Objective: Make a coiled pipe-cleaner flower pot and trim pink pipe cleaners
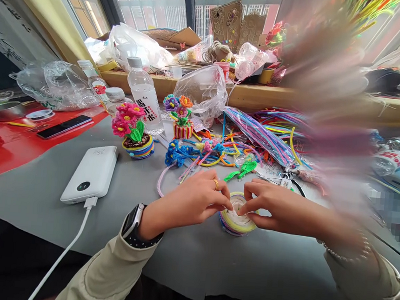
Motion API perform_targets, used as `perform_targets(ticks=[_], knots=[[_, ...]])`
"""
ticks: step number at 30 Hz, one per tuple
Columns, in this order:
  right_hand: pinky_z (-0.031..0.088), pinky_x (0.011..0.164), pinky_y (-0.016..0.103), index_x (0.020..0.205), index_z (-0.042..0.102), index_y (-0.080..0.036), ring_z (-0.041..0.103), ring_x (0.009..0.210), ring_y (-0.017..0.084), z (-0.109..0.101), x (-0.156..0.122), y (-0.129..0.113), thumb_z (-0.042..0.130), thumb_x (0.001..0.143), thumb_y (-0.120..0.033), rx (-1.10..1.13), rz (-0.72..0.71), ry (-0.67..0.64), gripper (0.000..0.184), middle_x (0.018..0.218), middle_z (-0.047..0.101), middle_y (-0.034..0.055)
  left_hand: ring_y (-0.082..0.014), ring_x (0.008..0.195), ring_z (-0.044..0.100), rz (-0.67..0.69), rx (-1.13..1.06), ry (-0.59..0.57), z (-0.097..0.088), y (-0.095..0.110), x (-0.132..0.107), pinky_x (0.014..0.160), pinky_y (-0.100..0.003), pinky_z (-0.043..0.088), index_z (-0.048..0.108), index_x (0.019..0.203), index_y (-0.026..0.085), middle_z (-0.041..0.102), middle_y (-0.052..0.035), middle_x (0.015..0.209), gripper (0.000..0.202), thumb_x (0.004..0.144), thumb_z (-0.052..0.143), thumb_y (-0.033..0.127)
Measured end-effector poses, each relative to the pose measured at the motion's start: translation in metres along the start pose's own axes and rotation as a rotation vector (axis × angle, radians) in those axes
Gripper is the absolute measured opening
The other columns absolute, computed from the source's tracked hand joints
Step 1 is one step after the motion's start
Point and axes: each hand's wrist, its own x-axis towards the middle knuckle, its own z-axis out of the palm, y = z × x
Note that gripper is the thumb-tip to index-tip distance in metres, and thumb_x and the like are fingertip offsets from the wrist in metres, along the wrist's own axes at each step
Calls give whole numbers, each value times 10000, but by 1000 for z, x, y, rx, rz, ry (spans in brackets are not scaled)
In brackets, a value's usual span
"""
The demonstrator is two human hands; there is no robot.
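In front of me on the grey table stands a small round pot (238, 229) wrapped in yellow, blue and purple pipe cleaners. White stuffing (236, 204) with a folded look fills its inside. My left hand (203, 197) comes in from the left, fingers curled and closed, its fingertips pressed into the stuffing at the left rim. From the right my right hand (274, 205) reaches over the rim, fingers bent and closed, index fingertip in the stuffing. The fingertips partly hide what they pinch. Behind the pot lie green pipe-cleaner leaves (246, 169) and blue pipe-cleaner flowers (178, 153).
Two finished flower pots, one pink (135, 128) and one striped (183, 129), stand behind my left hand. A white power bank (91, 173) with a cable lies left, near a water bottle (145, 94). Bundled pipe cleaners (260, 134) lie at the back. A blurred shape covers the upper right.
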Motion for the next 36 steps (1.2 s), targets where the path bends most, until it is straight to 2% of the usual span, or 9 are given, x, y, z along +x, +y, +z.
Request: perform_targets(ticks=[13, 21, 36], knots=[[366, 693, 278, 926, 653, -265, 451, 777, 138, 4, 4, 0, 438, 824, -291, 40, -19, 19, 240, 795, 492, 42, -133, 813, 431, 67, 144, 67, 4, 0, -4, 762, -279, 320, 669, 819, 279, 623, 4, 899, 185, 817, 487, 250], [367, 725, 301, 869, 663, -241, 437, 797, 148, 5, 7, -1, 441, 818, -284, 17, -39, 68, 232, 800, 472, 51, -149, 865, 438, 38, 166, 117, 8, -2, -3, 760, -300, 289, 651, 786, 244, 613, 0, 922, 153, 808, 502, 268], [387, 752, 314, 869, 656, -196, 445, 811, 149, 3, 10, -4, 427, 810, -229, 79, -38, 94, 238, 842, 492, 67, -141, 854, 432, 29, 216, 138, 11, -4, -3, 728, -300, 269, 656, 784, 281, 604, 12, 904, 153, 807, 506, 262]])
